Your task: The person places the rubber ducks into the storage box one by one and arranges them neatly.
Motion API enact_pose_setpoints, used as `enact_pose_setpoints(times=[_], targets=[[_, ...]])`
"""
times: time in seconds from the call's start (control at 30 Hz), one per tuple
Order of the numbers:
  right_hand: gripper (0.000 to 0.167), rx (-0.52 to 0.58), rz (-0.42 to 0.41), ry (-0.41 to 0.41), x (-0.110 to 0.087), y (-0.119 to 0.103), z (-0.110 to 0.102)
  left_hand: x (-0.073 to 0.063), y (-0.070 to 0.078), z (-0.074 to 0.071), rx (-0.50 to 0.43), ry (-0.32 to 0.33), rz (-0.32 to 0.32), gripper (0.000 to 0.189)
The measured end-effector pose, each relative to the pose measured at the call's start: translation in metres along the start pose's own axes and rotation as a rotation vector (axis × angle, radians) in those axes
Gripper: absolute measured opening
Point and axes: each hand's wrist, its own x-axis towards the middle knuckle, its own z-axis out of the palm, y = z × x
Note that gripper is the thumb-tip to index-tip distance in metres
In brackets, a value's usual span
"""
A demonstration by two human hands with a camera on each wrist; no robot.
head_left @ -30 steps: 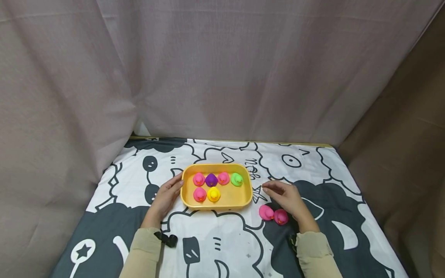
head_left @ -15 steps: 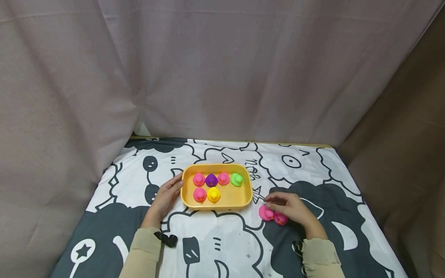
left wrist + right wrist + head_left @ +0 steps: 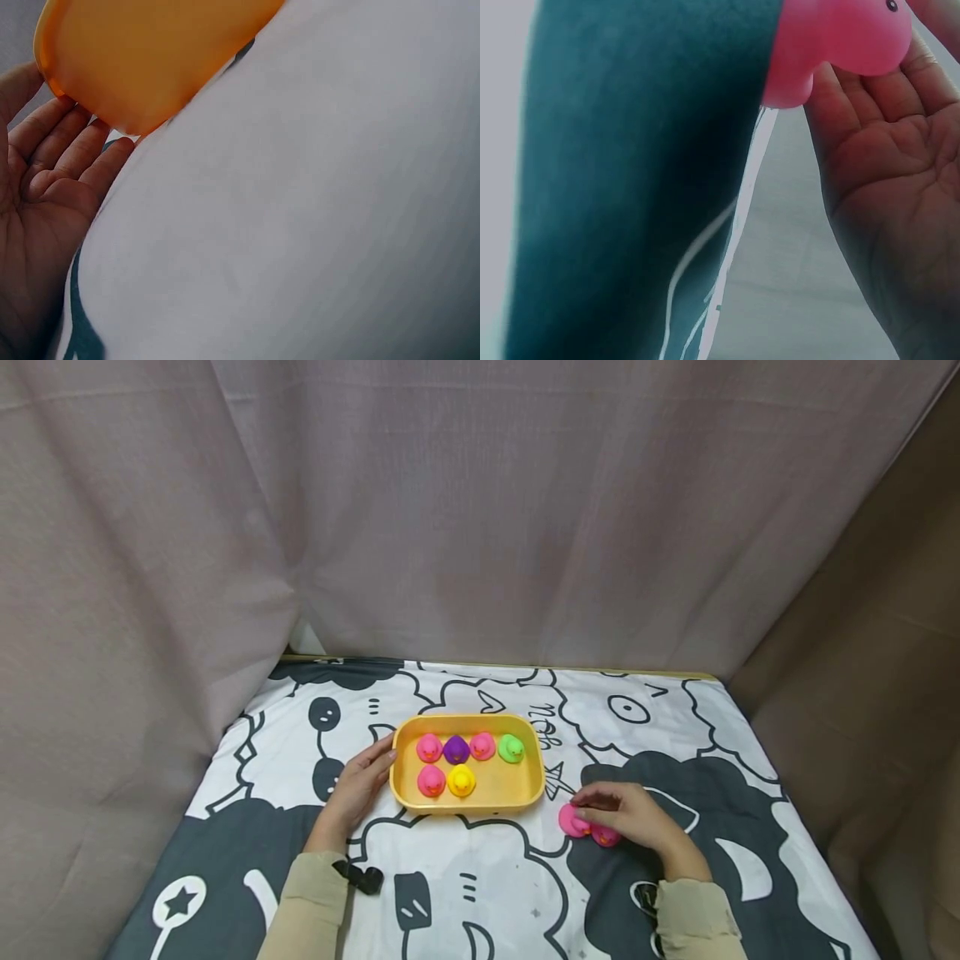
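Observation:
In the head view, my left hand (image 3: 358, 793) rests at the left end of a yellow tray (image 3: 502, 797). In the left wrist view, its loosely bent fingers touch the tray's outer wall, with the thumb near the rim. My right hand (image 3: 633, 818) is over two pink rubber ducks lying on the cloth to the tray's right. Its thumb and fingers pinch the left pink duck (image 3: 570, 821). The other pink duck (image 3: 604, 836) sits partly hidden under the hand. The right wrist view shows a pink duck (image 3: 862, 37) against the fingers, its top cut off.
Inside the tray are several rubber ducks: pink ones, a purple duck (image 3: 456, 749), a green duck (image 3: 512, 748) and a yellow duck (image 3: 461, 781). A cartoon-printed cloth (image 3: 465, 893) covers the table. Curtains (image 3: 480, 527) hang behind and at both sides.
My right hand has moved down and slightly right, onto the two pink ducks, and its fingers now meet the left one. The left hand and the tray stay in place.

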Motion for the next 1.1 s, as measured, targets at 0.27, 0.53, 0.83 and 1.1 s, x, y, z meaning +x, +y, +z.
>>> enact_pose_setpoints(times=[0.27,0.53,0.83,1.1], targets=[[0.023,-0.068,0.039,0.015,-0.006,-0.003,-0.002,0.000,0.001,-0.001,0.001,-0.011,0.010,0.048],[0.022,-0.128,0.075,0.026,-0.008,-0.002,0.002,0.000,0.000,-0.002,-0.013,-0.014,-0.001,0.050],[0.026,-0.139,0.020,0.015,-0.011,-0.001,-0.001,0.000,0.000,-0.001,-0.016,-0.014,0.015,0.048],[0.029,-0.160,-0.004,0.014,-0.012,0.000,-0.001,0.000,0.000,-0.001,-0.014,-0.004,0.002,0.047]])
